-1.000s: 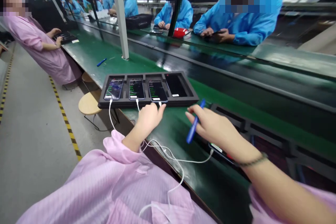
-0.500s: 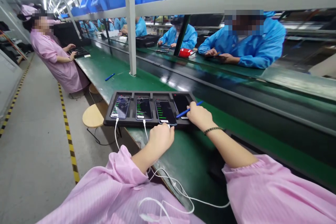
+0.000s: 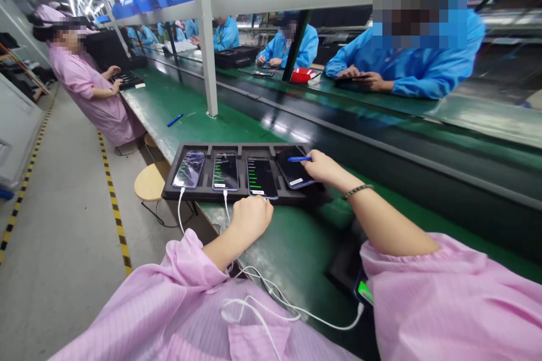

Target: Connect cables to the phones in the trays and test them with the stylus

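A black tray (image 3: 199, 197) with compartments holds several phones in a row. My left hand (image 3: 253, 219) is closed at the lower edge of the third phone (image 3: 261, 176); what its fingers grip is hidden. Between the fingers of my right hand (image 3: 324, 168) is a blue pen (image 3: 298, 159), pointing left over the rightmost phone (image 3: 294, 172). That phone sits askew, its right edge by my fingers; whether they grip it too, I cannot tell. White cables plug into the leftmost phone (image 3: 188, 169) and the second phone (image 3: 225, 171). Green bars show on several screens.
Another blue pen (image 3: 175, 120) lies on the green table (image 3: 156, 96). A white post (image 3: 205, 39) rises behind the tray. Loose white cable (image 3: 313, 321) runs across my lap to a phone (image 3: 364, 292) by my right sleeve. Co-workers sit across the line; one person stands at left.
The rightmost phone has shifted and turned askew in its compartment. My right hand's pen has swung to nearly level. My left hand stays by the third phone's lower edge. The view has shifted slightly.
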{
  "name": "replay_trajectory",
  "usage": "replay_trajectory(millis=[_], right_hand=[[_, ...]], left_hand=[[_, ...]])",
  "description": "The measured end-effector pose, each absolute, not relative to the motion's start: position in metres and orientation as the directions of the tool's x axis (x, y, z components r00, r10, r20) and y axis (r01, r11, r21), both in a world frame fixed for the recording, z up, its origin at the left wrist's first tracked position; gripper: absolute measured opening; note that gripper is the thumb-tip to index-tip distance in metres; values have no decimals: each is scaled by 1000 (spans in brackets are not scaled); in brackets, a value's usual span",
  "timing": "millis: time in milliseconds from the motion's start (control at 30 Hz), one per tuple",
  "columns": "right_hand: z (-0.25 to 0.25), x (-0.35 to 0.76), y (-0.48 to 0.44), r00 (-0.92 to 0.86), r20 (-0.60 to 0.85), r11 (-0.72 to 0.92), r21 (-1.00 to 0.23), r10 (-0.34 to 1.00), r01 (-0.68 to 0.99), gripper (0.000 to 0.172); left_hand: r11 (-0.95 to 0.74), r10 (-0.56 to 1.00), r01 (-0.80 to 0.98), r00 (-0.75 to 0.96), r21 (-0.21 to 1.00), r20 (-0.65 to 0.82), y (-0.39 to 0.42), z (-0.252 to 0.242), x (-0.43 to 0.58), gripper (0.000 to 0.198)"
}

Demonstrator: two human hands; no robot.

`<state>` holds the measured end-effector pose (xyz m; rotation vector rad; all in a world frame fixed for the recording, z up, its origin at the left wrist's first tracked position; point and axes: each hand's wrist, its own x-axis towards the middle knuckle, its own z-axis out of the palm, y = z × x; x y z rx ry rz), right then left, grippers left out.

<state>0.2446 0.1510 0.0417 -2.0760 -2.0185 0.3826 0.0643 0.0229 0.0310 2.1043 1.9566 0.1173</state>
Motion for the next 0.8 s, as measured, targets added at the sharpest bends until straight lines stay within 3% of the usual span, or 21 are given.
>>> replay_trajectory(millis=[133,267,367,433,500,533,600,633,700,800], right_hand=[[41,255,130,28,-106,-56,-269,994,962,23],[47,262,114,28,-33,-33,-164,999,986,31],[48,271,117,-50,-4,48,-181,999,982,28],[45,277,125,-127,26,130,-218,992,967,24],[39,279,137,-187,71,199,-256,980,946,21],[36,279,143,-202,90,220,-272,975,937,20],[30,276,157,-212,104,233,-294,972,927,19],[28,273,163,-211,102,232,-299,972,926,19],[23,266,174,-209,88,226,-297,974,928,20],[19,256,182,-218,68,229,-292,974,929,21]], left_hand=[[-64,988,975,91,212,-122,25,30,64,41],[-47,990,975,74,218,-117,27,28,63,40],[0,993,976,26,219,-116,19,29,62,39],[-10,989,965,49,260,-142,10,30,63,39],[-64,970,902,157,426,-187,3,29,69,36],[-47,949,809,219,586,-227,1,28,75,33],[142,892,467,321,873,-317,3,22,89,29],[266,866,278,353,923,-355,6,19,96,28],[431,836,27,365,902,-410,14,14,110,25],[436,871,-98,297,895,-392,21,12,119,20]])
